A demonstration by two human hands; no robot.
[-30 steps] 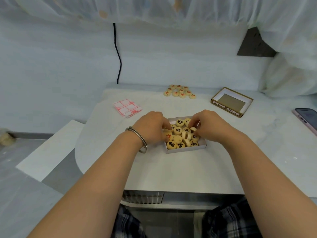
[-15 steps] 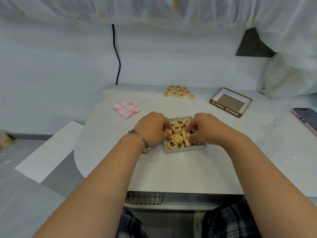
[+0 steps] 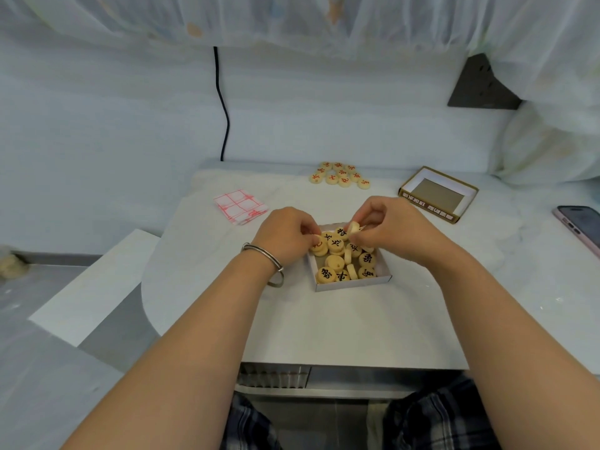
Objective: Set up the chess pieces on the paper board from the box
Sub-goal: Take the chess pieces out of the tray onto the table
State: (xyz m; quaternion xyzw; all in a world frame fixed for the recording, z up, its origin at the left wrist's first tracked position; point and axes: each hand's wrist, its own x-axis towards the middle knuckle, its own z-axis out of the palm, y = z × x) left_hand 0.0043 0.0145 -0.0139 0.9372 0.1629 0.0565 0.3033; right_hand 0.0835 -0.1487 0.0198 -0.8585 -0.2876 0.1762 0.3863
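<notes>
Fingers (image 3: 368, 211) of the right hand (image 3: 394, 230) pinch one pale, smooth disc (image 3: 354, 227) on edge just above the shallow cardboard box (image 3: 354, 285); left hand (image 3: 285, 237) fingers curl at its rim, grip unclear. A straight lift seems best, as the round pieces (image 3: 334, 263) heaped beneath could roll. The folded paper board (image 3: 240, 207) lies beyond the left fingers.

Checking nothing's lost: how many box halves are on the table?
2. The white tray of pieces sits at the centre of the table; the brown-edged lid lies open side up, back right, left of the phone. Neither is hidden.
</notes>
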